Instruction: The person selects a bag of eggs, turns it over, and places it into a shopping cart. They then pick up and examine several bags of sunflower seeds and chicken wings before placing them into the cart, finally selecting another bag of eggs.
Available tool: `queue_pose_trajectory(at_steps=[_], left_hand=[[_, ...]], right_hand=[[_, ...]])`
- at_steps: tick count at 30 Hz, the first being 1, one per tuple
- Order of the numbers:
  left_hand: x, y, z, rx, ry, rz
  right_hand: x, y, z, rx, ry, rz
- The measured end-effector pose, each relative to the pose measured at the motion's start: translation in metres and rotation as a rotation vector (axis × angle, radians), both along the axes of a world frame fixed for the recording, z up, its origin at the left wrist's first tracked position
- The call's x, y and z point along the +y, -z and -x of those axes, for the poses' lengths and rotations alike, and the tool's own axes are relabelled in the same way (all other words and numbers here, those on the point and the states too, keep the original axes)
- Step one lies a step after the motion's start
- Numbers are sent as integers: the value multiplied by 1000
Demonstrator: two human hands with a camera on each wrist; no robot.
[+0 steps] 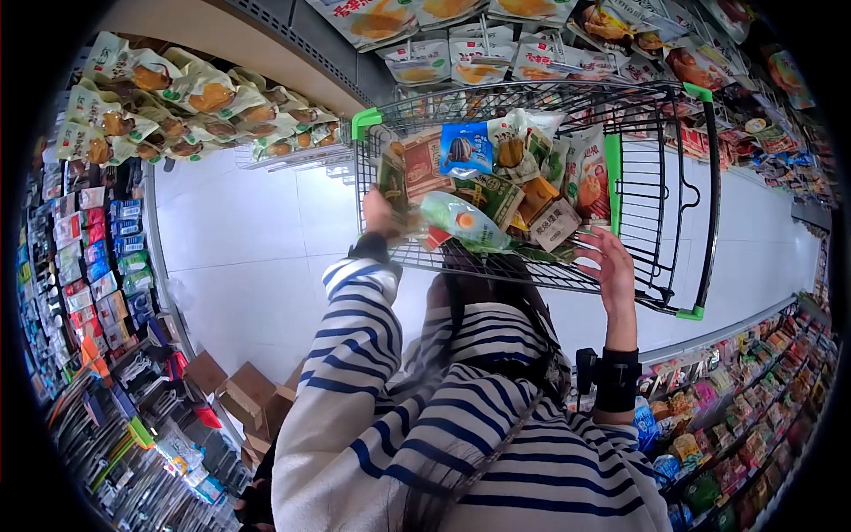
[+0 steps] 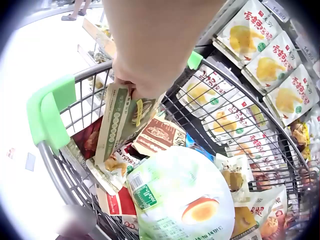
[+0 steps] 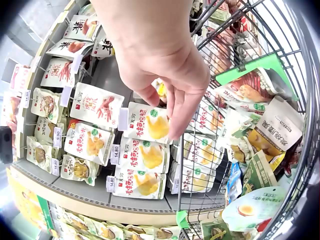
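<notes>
A wire shopping cart [image 1: 660, 177] with green corner pieces holds many packaged foods. At its left end my left hand [image 1: 378, 211] grips a flat green and beige box [image 2: 122, 120] by its upper edge. A clear pack with an egg picture [image 1: 463, 222] lies close by, beside a brown-and-cream carton [image 1: 425, 164] and a blue bag [image 1: 466, 149]. My right hand [image 1: 610, 262] hovers at the cart's near side with fingers loosely bent and nothing in them, close to a brown pouch with a pale label [image 1: 554, 223].
Hanging white food bags [image 3: 145, 155] line the shelf on the far side of the cart. Bagged goods [image 1: 191, 97] fill a display at the upper left. Open cardboard boxes [image 1: 248, 395] stand on the floor at lower left, and snack shelves [image 1: 745, 408] run behind on the right.
</notes>
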State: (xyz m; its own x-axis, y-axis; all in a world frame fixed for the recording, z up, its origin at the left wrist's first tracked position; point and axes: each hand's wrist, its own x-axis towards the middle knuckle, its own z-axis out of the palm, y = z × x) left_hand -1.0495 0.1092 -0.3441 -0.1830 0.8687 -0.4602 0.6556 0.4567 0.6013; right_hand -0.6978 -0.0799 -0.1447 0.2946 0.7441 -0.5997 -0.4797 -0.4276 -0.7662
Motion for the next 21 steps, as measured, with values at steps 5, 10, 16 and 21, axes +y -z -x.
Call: queue_pose_trajectory(at_steps=[5,10,16,21], left_hand=[[8,6,6,206,206,-142],[8,-16,-37,-117,691,-392],[-14,4,-82,128,1283,-368],[-4,-17,-82,101,1384,-200]], right_hand=[[-14,4,0,9,34,7],[-23,14,3,17,57,-9],[-29,12,6,30,88,12],[-37,10,-2,11,128,23]])
